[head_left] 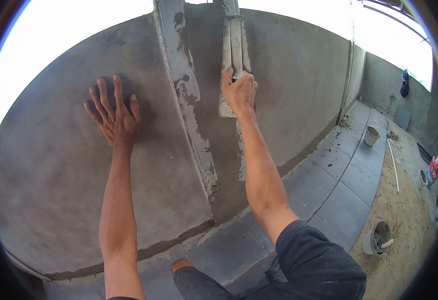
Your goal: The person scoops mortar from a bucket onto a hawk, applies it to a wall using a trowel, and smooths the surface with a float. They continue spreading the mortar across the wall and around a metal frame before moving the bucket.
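My left hand [118,115] lies with fingers spread against the grey plastered wall [54,165], left of a vertical post. My right hand [240,94] is closed around the handle of a long plastering trowel [226,107]. The trowel stands upright, its blade close against the strip of plaster [219,150] beside the post; whether all of it touches cannot be seen. Pale, patchy smears mark the face of the post [189,100]. My fingers hide part of the trowel's handle.
Grey floor tiles [349,185] run along the wall's foot. On the right stand a bucket [372,135] on the tiles and another bucket [369,245] with a tool in it on the sand [404,210]. A thin white stick [393,165] lies nearby. A dark item [405,84] hangs on the far wall.
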The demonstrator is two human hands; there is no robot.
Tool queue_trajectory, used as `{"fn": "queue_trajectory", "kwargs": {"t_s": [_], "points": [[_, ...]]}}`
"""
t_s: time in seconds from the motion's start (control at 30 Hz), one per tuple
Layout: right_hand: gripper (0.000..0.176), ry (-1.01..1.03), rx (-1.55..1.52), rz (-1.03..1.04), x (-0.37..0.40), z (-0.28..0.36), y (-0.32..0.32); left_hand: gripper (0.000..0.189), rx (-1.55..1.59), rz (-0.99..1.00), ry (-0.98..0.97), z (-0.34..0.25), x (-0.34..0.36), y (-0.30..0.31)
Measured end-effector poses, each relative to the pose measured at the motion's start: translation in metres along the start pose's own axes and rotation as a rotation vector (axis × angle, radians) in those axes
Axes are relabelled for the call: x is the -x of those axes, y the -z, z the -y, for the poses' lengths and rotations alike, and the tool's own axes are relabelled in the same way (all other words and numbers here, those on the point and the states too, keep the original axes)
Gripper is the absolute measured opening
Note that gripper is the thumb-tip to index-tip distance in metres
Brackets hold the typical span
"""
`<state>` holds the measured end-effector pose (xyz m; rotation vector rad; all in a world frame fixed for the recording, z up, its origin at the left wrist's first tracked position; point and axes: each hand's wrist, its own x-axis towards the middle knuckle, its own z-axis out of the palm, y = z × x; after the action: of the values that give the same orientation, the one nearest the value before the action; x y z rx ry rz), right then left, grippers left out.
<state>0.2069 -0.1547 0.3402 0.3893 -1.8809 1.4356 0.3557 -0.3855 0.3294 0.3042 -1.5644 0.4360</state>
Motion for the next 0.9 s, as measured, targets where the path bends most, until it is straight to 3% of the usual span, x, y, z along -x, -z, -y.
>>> {"fn": "queue_trajectory", "kwargs": {"t_s": [0.1,0.2,0.27,0.43,0.6,0.8,0.9], "points": [[0.044,-0.042,0.149,-0.099,0.038,-0.016,0.017,0.058,-0.005,0.021,0.016,0.000,-0.001,0.002],[0.039,-0.038,-0.005,-0.109,0.053,-0.018,0.026,0.058,0.004,0.023,0.021,0.001,0.000,0.002],[0.036,0.103,-0.107,-0.065,0.054,-0.005,0.032,0.058,0.020,0.004,0.016,0.000,0.000,0.001],[0.047,0.112,-0.203,0.149,0.005,0.056,0.017,0.058,-0.008,0.010,0.009,0.001,-0.001,0.001],[0.051,0.155,-0.168,0.157,-0.026,0.079,-0.003,0.057,-0.005,-0.009,0.004,0.001,-0.001,0.001],[0.047,0.047,-0.162,0.215,0.005,0.028,-0.003,0.056,0.007,0.010,0.007,0.001,0.000,0.001],[0.046,-0.003,-0.103,0.089,0.033,-0.016,0.000,0.056,0.015,0.015,0.017,-0.001,-0.001,0.005]]}}
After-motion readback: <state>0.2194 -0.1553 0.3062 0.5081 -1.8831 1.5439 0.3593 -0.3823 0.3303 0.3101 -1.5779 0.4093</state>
